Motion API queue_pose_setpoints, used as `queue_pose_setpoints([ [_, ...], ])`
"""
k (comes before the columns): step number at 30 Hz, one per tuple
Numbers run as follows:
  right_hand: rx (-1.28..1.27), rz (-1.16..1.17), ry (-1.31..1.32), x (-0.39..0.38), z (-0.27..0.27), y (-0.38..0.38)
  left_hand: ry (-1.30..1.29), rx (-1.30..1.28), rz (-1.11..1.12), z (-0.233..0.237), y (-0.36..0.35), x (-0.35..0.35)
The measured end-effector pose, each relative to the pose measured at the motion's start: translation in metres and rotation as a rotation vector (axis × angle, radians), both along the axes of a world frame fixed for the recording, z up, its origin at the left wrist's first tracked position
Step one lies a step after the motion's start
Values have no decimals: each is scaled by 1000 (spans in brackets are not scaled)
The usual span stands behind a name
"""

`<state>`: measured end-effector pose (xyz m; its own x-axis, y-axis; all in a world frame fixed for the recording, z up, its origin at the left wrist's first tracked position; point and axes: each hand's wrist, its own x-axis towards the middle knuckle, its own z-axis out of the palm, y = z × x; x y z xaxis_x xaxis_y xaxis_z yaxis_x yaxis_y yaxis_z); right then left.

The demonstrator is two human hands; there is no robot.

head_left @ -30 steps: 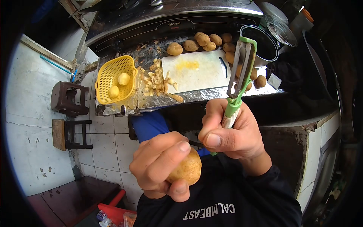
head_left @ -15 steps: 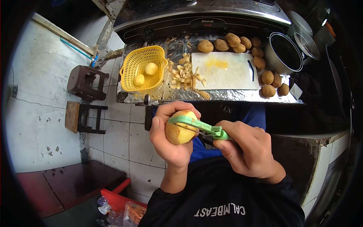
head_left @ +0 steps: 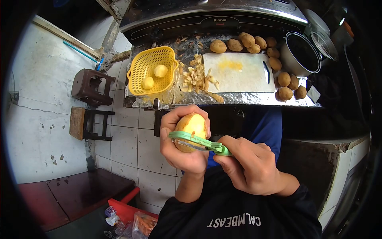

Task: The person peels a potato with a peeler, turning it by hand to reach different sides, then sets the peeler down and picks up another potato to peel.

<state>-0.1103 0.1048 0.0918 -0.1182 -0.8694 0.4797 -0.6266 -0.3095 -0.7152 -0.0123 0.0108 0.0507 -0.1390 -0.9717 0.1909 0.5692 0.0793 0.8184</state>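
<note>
A partly peeled potato (head_left: 192,122) sits in my left hand (head_left: 183,157), whose fingers wrap round its back and side. Its upper face is bare and yellow, with brown skin left along the edges. My right hand (head_left: 254,165) grips the handle of a green peeler (head_left: 195,139). The peeler's head lies across the lower part of the potato, close against it. Both hands are in front of the counter's edge. Beyond them, two peeled potatoes (head_left: 160,71) rest in a yellow plastic basket (head_left: 133,69), and a pile of peelings (head_left: 195,77) lies to its right.
A white cutting board (head_left: 234,81) lies on the foil-covered counter. Several unpeeled potatoes (head_left: 247,40) line its back and right side. A pot (head_left: 292,59) stands at the right, below the stove (head_left: 207,26). Two stools (head_left: 89,85) are on the tiled floor at left.
My right hand has drawn the peeler down and towards me, from the potato's upper part to its lower part. More yellow flesh shows on top.
</note>
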Motion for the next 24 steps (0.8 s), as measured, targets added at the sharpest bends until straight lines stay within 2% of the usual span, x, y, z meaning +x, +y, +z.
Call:
queue_pose_setpoints([
  [3,5,-14,-19,2,0,0,58,22,35,3,0,-5],
  [7,2,-25,-40,7,-3,0,10,44,57,2,2,-6],
  [10,24,-43,-49,6,2,1,127,17,113,-2,2,-6],
  [12,57,-47,-56,4,7,2,11,-152,134,-7,1,0],
  [18,9,-49,31,2,5,4,-40,-271,170,-4,-1,1],
  [22,10,1,50,-5,6,3,-31,-300,133,0,-5,8],
  [24,3,23,51,-5,5,3,-40,-260,6,1,-8,11],
])
